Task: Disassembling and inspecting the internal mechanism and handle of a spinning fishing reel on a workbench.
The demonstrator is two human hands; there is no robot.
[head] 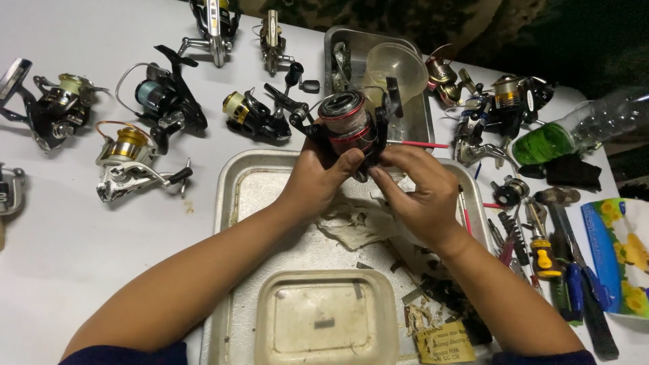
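We find both hands raised over the far end of a metal tray (pixel 233 203), gripping one black spinning reel with a red-banded spool (pixel 346 122). The left hand (pixel 318 177) wraps the reel's underside with its thumb pressed on the body; the right hand (pixel 418 192) pinches the reel's right side between thumb and fingertips. A thin red rod (pixel 422 144) juts out to the right from behind the right hand, and we cannot tell whether that hand holds it. In the tray lie one crumpled white rag (pixel 351 220), one clouded plastic lid (pixel 326 318) and a litter of small scraps (pixel 439 297). Behind the reel stands a second, deeper metal pan (pixel 422 125) holding one clear plastic cup (pixel 395 64). On the white table (pixel 67 216) we count six more reels to the left and at least three clustered to the right (pixel 500 101), partly overlapping. Further right are one plastic bottle of green liquid (pixel 574 132), a row of screwdrivers and pliers (pixel 547 257) too crowded to count, and one flowered tissue packet (pixel 622 253).
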